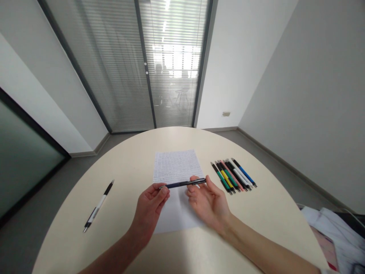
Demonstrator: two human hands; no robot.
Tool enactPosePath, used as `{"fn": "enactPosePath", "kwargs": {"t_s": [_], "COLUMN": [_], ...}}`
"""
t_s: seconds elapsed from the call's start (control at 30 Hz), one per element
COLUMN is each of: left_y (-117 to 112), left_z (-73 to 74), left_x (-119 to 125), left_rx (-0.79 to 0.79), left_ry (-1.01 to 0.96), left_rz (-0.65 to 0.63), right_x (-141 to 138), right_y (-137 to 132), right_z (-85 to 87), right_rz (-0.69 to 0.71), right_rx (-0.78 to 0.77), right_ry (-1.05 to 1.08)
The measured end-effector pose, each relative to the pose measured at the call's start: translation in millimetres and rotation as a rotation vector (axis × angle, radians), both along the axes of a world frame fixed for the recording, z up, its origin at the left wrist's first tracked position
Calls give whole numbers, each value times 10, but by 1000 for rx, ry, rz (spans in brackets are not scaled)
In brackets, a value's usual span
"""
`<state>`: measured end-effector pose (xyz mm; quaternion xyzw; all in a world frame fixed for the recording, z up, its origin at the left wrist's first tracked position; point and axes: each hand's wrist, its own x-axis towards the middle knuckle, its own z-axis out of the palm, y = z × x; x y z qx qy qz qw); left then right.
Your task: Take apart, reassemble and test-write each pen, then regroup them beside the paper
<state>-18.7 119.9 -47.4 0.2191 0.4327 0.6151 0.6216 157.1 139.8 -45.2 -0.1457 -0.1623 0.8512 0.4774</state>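
Note:
A dark blue ballpoint pen [179, 184] is held level between my two hands, above a sheet of paper [178, 165]. My left hand [152, 203] pinches its tip end between thumb and fingers. At the clicker end, my right hand [209, 203] has its thumb and fingers closed on the pen, near the clip. Handwriting fills the upper part of the sheet; the visible lower part is blank. To the right lies a row of several pens [234, 175] in green, yellow, pink, white, black and blue. A single white-and-black pen [98, 207] rests apart on the left.
The round cream table [128, 163] holds all of this. Beyond it stand a glass partition with blinds [122, 76] and a white wall with a socket [226, 113]. White papers or cloth [336, 228] and a pinkish item lie past the table's right edge.

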Motion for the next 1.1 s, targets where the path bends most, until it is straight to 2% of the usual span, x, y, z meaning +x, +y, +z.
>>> {"fn": "enactPosePath", "kwargs": {"t_s": [0.13,0.23,0.37,0.47,0.53,0.6,0.67,0.73,0.77,0.83,0.9,1.1], "left_y": [6,9,-10,-28,-30,-21,-6,5,7,2,-10,-20], "left_z": [12,33,64,69,61,46,33,26,24,22,14,-25], "left_x": [-8,-12,-14,-22,-36,-55,-71,-79,-81,-81,-82,-89], "left_rx": [1,21,47,70,90,97,102,112,116,109,95,85], "left_ry": [-22,-35,11,66,97,113,119,122,124,125,116,81], "left_rz": [9,0,-60,-103,-105,-93,-77,-69,-69,-78,-96,-129], "right_x": [45,118,208,346,553,873,1266,1660,1832,2096,2249,2374], "right_y": [12,54,125,192,272,394,545,698,765,865,919,952], "right_z": [8,30,94,220,329,409,414,337,278,148,40,-90], "right_rz": [39,160,345,389,279,60,-203,-470,-522,-543,-506,-421], "right_rx": [53,116,338,445,516,600,613,522,444,351,307,305], "right_ry": [-36,-115,-507,-814,-1006,-1249,-1542,-1904,-1992,-2079,-2117,-2126]}}
